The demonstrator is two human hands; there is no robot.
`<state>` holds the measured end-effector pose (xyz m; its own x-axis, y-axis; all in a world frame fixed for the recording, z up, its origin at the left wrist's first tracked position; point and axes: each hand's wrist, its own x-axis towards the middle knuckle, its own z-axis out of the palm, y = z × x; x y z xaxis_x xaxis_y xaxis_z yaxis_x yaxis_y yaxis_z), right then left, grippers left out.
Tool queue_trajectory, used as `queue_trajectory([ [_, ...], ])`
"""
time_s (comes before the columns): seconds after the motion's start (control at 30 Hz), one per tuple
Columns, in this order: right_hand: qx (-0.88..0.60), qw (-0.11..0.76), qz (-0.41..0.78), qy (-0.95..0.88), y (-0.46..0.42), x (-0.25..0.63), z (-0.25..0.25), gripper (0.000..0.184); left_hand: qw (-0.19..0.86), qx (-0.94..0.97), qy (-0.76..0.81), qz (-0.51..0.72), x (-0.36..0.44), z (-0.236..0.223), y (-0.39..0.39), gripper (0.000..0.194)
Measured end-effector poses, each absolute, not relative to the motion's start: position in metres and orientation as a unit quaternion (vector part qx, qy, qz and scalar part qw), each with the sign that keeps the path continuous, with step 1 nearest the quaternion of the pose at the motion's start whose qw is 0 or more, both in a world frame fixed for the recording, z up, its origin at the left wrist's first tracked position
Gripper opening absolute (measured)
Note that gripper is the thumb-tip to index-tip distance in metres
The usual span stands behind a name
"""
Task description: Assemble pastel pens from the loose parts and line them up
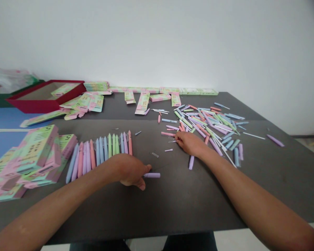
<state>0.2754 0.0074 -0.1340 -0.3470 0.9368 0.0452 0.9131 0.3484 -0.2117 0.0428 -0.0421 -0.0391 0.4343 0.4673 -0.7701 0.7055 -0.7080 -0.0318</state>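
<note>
My left hand [133, 171] is low over the dark table, thumb and index finger apart. A purple pen barrel [152, 175] lies at the gap between them; no grip on it shows, and the other fingers are hidden. To its left runs a row of capless pastel pens [96, 153] set side by side. My right hand [187, 142] has its fingertips pinched together at the near left edge of a heap of pen parts [206, 122]; what they hold is hidden. Beside those fingertips are a pink pen part [168, 134] and a small purple piece [169, 150].
Stacked pastel cartons [31, 151] sit at the left, beyond them a red box [45, 104]. More cartons [191, 91] line the wall. A clear clip [155, 154] lies between my hands, and a lone purple barrel [275, 140] at the far right. The table's front edge is close.
</note>
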Motion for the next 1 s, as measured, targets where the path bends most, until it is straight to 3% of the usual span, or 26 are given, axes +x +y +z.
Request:
queue_trajectory([
  [1.0,-0.507,0.149,0.113,-0.841,0.009,0.282,-0.142,0.023,0.154,0.836,0.349,-0.394,0.045,-0.036,-0.047,0.069],
])
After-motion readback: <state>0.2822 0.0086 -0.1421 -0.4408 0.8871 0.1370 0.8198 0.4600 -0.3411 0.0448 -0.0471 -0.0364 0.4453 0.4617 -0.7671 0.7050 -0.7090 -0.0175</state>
